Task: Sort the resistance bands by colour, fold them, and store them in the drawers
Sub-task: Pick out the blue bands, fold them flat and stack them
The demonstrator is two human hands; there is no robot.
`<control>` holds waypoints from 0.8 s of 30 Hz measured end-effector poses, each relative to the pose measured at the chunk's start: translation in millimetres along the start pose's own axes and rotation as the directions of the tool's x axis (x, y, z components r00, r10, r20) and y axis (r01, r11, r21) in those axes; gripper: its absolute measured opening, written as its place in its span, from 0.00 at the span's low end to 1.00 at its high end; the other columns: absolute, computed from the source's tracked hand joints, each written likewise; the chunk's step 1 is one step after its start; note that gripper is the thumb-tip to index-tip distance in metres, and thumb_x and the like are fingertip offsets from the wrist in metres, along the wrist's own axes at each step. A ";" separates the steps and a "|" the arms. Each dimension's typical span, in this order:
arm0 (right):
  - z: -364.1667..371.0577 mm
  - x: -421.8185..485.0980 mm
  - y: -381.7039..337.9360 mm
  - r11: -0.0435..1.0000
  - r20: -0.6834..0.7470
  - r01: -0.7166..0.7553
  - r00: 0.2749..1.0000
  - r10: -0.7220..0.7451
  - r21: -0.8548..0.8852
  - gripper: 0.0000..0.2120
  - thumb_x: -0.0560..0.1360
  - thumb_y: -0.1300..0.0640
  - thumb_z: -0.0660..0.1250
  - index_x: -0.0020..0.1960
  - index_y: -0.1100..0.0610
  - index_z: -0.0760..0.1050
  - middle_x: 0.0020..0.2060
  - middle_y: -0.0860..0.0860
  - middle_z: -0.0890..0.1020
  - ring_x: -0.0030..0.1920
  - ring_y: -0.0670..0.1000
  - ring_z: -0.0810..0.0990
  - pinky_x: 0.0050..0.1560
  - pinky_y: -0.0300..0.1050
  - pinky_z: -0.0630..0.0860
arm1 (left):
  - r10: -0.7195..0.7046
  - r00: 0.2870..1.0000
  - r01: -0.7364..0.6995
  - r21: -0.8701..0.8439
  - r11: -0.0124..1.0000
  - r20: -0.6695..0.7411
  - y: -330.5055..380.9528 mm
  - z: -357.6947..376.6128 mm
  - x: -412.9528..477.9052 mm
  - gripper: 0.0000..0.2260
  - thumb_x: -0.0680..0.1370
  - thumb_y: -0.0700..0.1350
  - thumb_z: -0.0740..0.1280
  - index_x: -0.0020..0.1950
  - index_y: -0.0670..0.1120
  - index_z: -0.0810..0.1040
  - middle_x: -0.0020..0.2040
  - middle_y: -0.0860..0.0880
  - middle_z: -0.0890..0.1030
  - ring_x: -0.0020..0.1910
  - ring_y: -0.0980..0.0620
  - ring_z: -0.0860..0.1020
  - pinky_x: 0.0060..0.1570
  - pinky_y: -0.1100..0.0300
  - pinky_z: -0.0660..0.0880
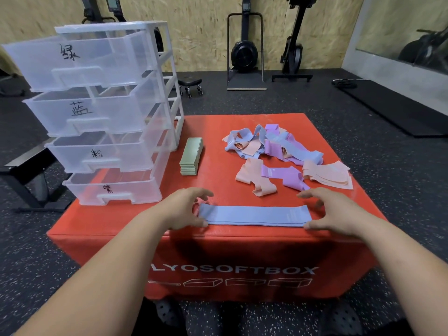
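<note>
Two hands frame one blue band (254,215), which lies flat on the red box (218,251) just back from its front edge. The band's long axis runs left to right, parallel with that edge, and its short ends point at my palms.

My left hand (186,209) sits at the band's left end, thumb tip against the near corner, the other fingers arched loosely above the far corner and holding nothing. My right hand (332,212) mirrors it at the right end: thumb tip at the near corner, fingers spread and relaxed, nothing pinched.

Beyond the band's far edge is a strip of bare red surface. It narrows on the right, where a peach band and a purple one from the loose pile (274,146) come near my right fingers. That pile of blue, purple and peach bands covers the right rear of the box, and its peach pieces reach close to the right edge.

On the left stands the clear drawer unit (169,76) with all four drawers pulled forward. The bottom drawer (135,187) ends just beside my left fingers, so room on that side is tight.

Between the unit and the pile lies the green stack (191,156), folded, with its long axis running front to back. A clear red lane runs on its right.
</note>
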State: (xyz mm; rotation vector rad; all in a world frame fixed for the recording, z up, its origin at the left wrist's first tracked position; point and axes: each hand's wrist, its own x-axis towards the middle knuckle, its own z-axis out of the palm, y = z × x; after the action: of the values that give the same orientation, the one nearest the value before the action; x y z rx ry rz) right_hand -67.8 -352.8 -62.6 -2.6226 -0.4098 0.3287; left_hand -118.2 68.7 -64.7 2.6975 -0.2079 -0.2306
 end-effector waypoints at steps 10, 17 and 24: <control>3.9 4.5 -1.2 0.994 0.013 0.064 0.998 -0.063 -0.094 0.27 0.64 0.52 0.85 0.60 0.40 0.81 0.55 0.35 0.82 0.57 0.42 0.80 0.64 0.45 0.76 | 0.035 0.998 -0.031 0.086 0.996 -0.047 -4.5 2.9 -5.1 0.33 0.70 0.54 0.82 0.73 0.61 0.75 0.66 0.61 0.80 0.61 0.56 0.78 0.59 0.59 0.75; 5.4 7.5 4.6 0.993 0.007 0.087 0.996 -0.087 -0.083 0.25 0.63 0.48 0.85 0.56 0.36 0.80 0.55 0.34 0.82 0.57 0.40 0.80 0.63 0.46 0.77 | 0.047 0.996 -0.040 0.091 0.995 -0.070 -4.7 3.3 -3.7 0.32 0.69 0.56 0.82 0.71 0.61 0.76 0.64 0.61 0.81 0.59 0.56 0.78 0.59 0.56 0.77; -0.7 17.0 -3.9 0.989 -0.008 0.124 0.992 -0.125 -0.077 0.26 0.63 0.39 0.82 0.59 0.38 0.81 0.56 0.34 0.81 0.58 0.39 0.80 0.62 0.43 0.77 | 0.110 0.989 -0.101 0.087 0.991 -0.100 -3.8 2.4 7.9 0.32 0.72 0.64 0.78 0.74 0.61 0.74 0.63 0.60 0.78 0.62 0.57 0.75 0.62 0.57 0.76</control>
State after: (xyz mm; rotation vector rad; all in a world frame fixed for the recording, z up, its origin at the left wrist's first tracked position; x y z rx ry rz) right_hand -52.8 -344.0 -62.8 -2.6563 -0.5896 0.2603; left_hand -110.6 69.8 -69.5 2.7607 -0.3347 -0.0498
